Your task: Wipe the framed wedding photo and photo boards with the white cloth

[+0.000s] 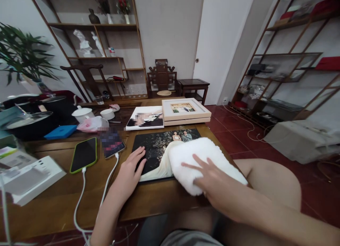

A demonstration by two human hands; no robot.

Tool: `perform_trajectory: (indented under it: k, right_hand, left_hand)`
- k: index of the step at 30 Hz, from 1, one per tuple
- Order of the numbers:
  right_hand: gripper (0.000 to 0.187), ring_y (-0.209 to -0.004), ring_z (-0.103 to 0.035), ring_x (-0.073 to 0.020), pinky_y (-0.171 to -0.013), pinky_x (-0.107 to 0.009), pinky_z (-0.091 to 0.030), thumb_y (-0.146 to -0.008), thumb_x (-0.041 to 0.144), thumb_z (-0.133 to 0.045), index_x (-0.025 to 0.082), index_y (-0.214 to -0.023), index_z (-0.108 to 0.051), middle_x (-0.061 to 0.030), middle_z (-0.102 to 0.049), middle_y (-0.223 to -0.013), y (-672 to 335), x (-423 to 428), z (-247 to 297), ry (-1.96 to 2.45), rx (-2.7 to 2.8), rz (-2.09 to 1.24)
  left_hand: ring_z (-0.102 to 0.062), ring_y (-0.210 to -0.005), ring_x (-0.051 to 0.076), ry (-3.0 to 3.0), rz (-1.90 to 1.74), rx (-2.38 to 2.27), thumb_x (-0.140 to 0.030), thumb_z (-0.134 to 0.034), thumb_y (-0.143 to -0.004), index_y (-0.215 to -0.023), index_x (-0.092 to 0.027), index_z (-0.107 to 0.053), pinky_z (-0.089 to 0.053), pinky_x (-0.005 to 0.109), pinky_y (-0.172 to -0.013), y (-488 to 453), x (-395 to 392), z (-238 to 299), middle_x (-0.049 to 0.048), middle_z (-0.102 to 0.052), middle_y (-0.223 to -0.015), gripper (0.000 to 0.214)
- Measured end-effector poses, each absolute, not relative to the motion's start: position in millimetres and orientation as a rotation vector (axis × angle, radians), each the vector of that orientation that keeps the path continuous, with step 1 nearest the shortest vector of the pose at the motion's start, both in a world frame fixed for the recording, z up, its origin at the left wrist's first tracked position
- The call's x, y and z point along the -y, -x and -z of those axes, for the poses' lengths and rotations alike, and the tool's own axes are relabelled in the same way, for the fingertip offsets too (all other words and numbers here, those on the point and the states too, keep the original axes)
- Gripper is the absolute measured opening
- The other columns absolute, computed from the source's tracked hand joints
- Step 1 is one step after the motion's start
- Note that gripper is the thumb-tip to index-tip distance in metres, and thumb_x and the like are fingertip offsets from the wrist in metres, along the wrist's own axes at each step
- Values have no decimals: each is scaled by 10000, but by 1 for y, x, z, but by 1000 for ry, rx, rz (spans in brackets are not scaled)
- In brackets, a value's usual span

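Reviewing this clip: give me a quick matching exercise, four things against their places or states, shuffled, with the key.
Things
1. White fluffy cloth
2. Left hand
3. Green-cased phone
4. Carved wooden armchair

Places and states
A. Plugged into a white cable
B. Beside the small side table
C. Under the right hand
D. At the left edge of the wedding photo panel

Pairs: 1-C, 2-D, 3-A, 4-B
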State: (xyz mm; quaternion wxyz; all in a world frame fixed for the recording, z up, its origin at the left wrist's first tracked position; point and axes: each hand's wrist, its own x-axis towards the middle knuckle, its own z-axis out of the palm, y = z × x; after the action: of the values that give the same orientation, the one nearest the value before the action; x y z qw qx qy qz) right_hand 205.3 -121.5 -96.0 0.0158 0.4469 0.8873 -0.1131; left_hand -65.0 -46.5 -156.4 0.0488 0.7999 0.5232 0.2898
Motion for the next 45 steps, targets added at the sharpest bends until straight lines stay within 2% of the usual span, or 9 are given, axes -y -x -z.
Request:
perform_trajectory:
  k: [3,8,16,21,26,29,34,39,45]
  right_hand:
    - [500,-1334,-138,-433,-995,-689,-194,-659,-11,-445,194,-1063,-654,-55,-308,-1467,-195,135,96,-1298,-2733,367]
    - [512,-1329,-210,-386,-985,-645,-257,-704,-34,-374,185,-1104,-607,-71,-351,-1445,-191,97,101,-1372,-2836,247]
    - [400,-1076,-507,-321,-818,-502,-428,-728,-18,-347,128,-1027,-569,-187,-589,-1059,-179,1,89,-1551,-2720,110]
    - [424,-1226,-387,-343,-900,-541,-376,-726,-30,-346,131,-1037,-586,-186,-552,-1184,-185,34,93,-1472,-2760,150]
    - [497,-1340,-161,-402,-987,-657,-227,-691,-26,-408,197,-1078,-628,-61,-317,-1464,-189,109,102,-1314,-2820,256]
    - [475,-1315,-184,-454,-947,-699,-240,-676,-3,-452,197,-1059,-650,-82,-327,-1456,-185,127,101,-1277,-2771,307]
    - [482,-1295,-285,-383,-933,-611,-337,-732,-25,-372,187,-1100,-600,-103,-417,-1394,-175,91,94,-1370,-2818,220]
    - [395,-1078,-511,-305,-826,-473,-444,-758,-3,-368,155,-1043,-591,-163,-602,-1054,-164,21,89,-1451,-2770,123]
    - [448,-1216,-373,-358,-898,-591,-355,-750,-13,-354,148,-1113,-562,-168,-538,-1219,-158,13,96,-1504,-2773,56]
  left_hand:
    - [-506,-1205,242,-2443,-884,-1583,-309,-385,-880,-1123,-103,-614,-385,441,-1031,65,46,156,143,-563,-1273,393]
    - [-496,-1214,251,-2439,-883,-1569,-308,-382,-882,-1135,-79,-608,-382,444,-1032,64,47,156,156,-553,-1280,410]
    - [-510,-1200,247,-2421,-919,-1564,-290,-400,-878,-1127,-97,-609,-399,441,-1018,65,47,158,144,-562,-1274,377]
    - [-511,-1200,242,-2385,-932,-1578,-298,-408,-875,-1125,-117,-609,-395,435,-1023,65,47,158,133,-568,-1271,368]
    - [-509,-1202,242,-2370,-950,-1570,-308,-409,-872,-1114,-130,-617,-383,439,-1030,65,47,159,129,-569,-1271,366]
    - [-509,-1202,240,-2375,-960,-1557,-307,-409,-872,-1109,-143,-621,-385,442,-1029,66,46,160,119,-575,-1265,357]
    - [-490,-1220,236,-2388,-924,-1561,-297,-397,-875,-1133,-114,-608,-376,428,-1038,66,47,159,132,-558,-1282,380]
    - [-490,-1221,226,-2381,-918,-1568,-277,-399,-879,-1144,-136,-602,-384,428,-1033,65,48,156,116,-552,-1291,363]
    - [-455,-1251,224,-2355,-918,-1582,-294,-383,-892,-1204,-150,-558,-356,433,-1053,65,49,158,112,-513,-1334,386]
